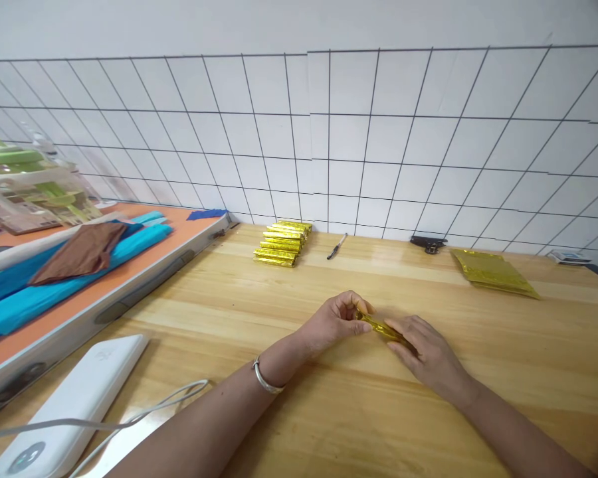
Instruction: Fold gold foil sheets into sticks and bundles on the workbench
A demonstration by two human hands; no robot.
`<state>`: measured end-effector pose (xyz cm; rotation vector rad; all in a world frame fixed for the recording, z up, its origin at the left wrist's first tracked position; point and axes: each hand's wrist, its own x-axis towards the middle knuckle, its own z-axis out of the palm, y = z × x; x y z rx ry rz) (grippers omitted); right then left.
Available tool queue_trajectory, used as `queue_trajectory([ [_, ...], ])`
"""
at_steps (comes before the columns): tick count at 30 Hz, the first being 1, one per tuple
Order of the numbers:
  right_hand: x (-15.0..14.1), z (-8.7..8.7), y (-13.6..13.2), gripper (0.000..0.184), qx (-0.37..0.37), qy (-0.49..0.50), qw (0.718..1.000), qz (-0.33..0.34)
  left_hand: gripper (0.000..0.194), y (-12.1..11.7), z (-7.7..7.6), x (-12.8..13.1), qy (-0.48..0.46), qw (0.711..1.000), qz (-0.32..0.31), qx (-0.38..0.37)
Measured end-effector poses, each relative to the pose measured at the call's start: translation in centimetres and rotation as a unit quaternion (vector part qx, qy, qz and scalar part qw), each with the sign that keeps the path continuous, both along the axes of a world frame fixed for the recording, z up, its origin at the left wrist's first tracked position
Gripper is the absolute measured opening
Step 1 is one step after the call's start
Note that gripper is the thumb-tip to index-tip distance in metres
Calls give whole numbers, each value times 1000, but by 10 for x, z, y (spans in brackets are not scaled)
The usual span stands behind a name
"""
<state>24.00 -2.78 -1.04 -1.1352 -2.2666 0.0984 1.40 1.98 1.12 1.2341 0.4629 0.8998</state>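
Gold foil strip: slanting between both my hands, over the near part of the counter; I cannot tell whether it touches the wood.
Left fingers: nearly closed, thumb and fingertips pinching one end of the strip.
Right fingers: bent and closed around the other end, thumb on the near side.
Strip work: I judge it is being shaped or pressed by hand; any further move calls for a light, even pinch, as thin foil could crease.
Stacked foil strips: in a row near the wall, a pen to their right.
Gold sheets: lying flat at far right, past a black clip.
White power bank: near left, a cable beside it.
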Motion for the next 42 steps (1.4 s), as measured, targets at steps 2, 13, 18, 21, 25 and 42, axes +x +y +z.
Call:
queue_trajectory([
  [2,-1,1,-2,40,4,-3,1000,2,30,-1,0,2,6,1000,-8,2],
  [13,1,-7,-1,41,17,26,999,-16,30,-7,5,1,12,1000,-28,-7],
  [18,1,-6,-2,42,-3,63,998,-9,30,-6,1,1,15,1000,-14,-21],
  [21,-1,-2,-4,40,-18,80,997,5,30,-6,0,2,14,1000,-11,-24],
  [25,-5,5,-7,34,-37,106,994,3,32,-7,0,4,12,1000,-8,-22],
  [42,-11,6,-12,25,-56,152,985,-57,36,-10,-3,8,-5,999,0,-49],
])
